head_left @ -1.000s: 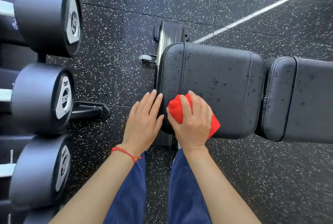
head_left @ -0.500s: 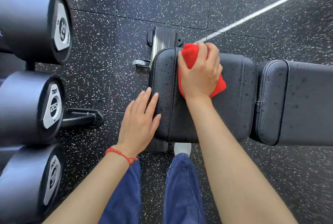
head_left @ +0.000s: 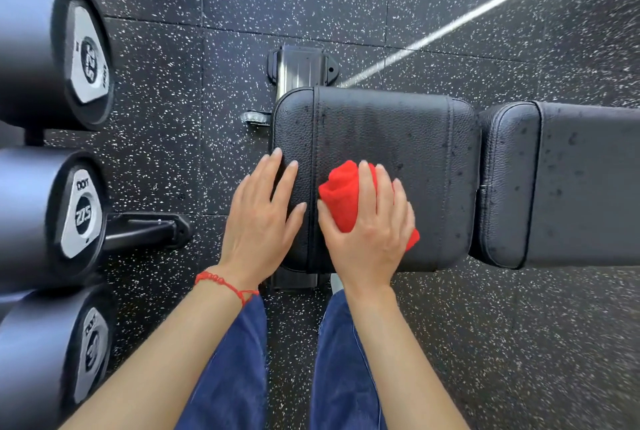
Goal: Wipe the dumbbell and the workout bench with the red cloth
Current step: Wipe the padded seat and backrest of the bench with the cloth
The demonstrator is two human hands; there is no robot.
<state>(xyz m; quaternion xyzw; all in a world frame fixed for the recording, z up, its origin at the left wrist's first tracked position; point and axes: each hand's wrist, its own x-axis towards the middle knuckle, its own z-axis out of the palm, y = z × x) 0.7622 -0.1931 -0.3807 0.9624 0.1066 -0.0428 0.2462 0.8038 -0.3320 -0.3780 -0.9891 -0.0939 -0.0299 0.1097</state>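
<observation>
From the head camera: I'm pressing the bunched red cloth under my curled right hand on the bench seat pad. My left hand is lying flat beside it. The bench is running long to the right, so the unwiped backrest pad is lying nearer my right hand.

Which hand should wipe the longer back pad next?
Right, probably. The right hand already grips the bunched red cloth nearest the black leather back pad; the left hand rests flat, empty.

Left hand lies flat, fingers straight; right hand curls, gripping.
</observation>
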